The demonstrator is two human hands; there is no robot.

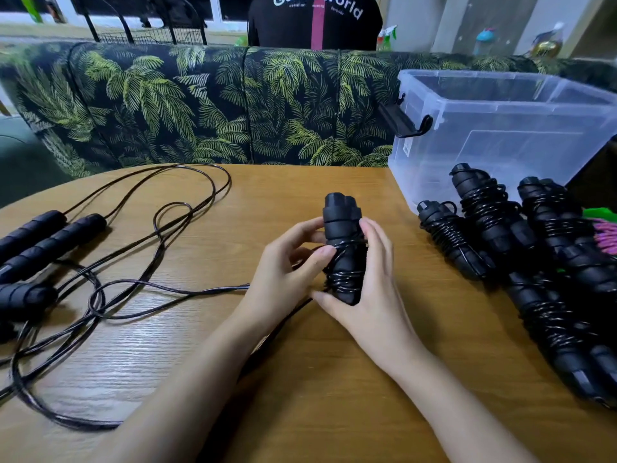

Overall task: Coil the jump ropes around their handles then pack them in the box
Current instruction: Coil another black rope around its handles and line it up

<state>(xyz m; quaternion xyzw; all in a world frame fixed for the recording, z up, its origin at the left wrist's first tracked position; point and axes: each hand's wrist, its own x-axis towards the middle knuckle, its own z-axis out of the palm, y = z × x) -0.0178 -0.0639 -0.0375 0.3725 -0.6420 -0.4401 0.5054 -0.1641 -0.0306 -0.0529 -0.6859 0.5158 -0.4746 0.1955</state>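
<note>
black handle pair (pixel 342 225) upright at surface (pixel 317 379) centre, cord half coiled round it; coiled ropes (pixel 480 208) piled right beside clear box (pixel 500 128); uncoiled ropes (pixel 50 242) lie left.

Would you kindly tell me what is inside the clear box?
Nothing shows through the box's clear walls; it looks empty. The coiled ropes in front hide its lower near corner.

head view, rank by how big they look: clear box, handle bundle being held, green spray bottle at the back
1. clear box
2. handle bundle
3. green spray bottle, farther from the camera, so it looks small
</note>
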